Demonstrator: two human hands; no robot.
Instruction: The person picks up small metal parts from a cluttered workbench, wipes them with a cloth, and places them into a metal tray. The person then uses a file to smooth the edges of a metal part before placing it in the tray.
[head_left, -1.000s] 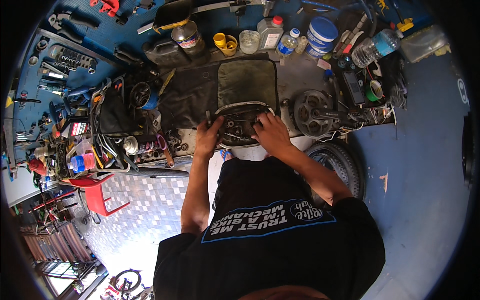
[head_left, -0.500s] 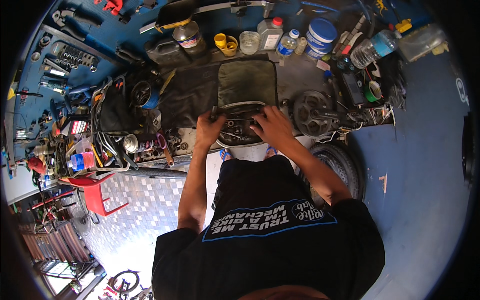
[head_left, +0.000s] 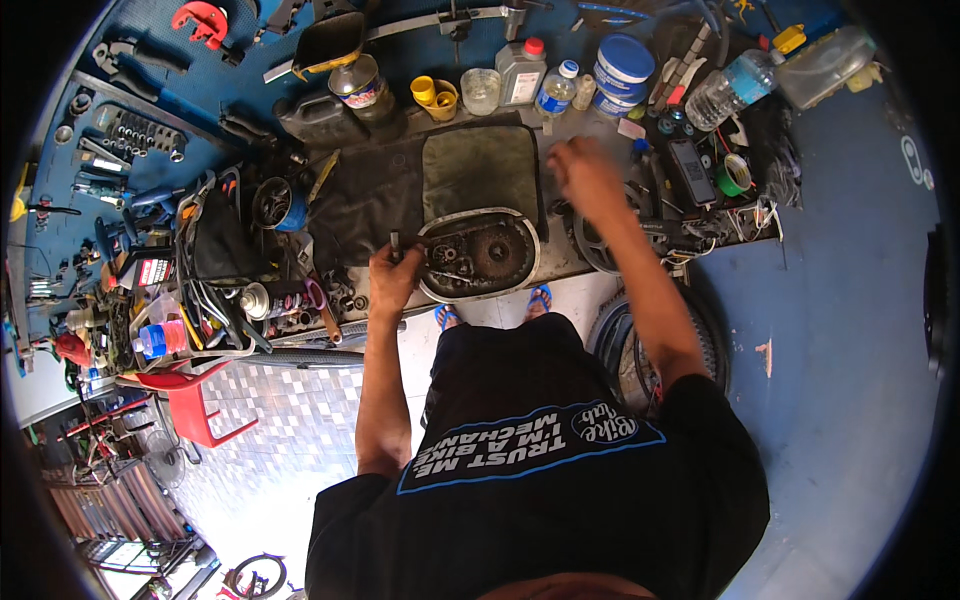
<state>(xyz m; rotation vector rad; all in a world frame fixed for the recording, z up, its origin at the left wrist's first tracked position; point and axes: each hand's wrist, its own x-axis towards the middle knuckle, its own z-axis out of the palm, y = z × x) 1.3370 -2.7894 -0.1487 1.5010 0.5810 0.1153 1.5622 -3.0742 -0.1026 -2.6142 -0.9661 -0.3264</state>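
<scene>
The oval tray sits at the centre of the frame, on the near edge of the surface. It is light-rimmed and dark inside. A round toothed part lies in its right half; small loose parts lie in its left half. The tray's upper rim lies at the lower edge of a dark green pad.

Left hand: positioned just beside the tray's left rim. Thumb and fingers are clamped on a small grey piece, which projects upward from the grip. From where I stand, I cannot tell whether the hand touches the rim.

Right hand: positioned right of the pad, above the centre of the frame, well apart from the left hand. It is blurred; I cannot tell whether its fingers are apart or together, or whether they grip anything. The forearm crosses in front of a dark chainring.

Upper right of the frame: a phone, with a green roll beside it. Left of the pad: a blue container holding dark items.
</scene>
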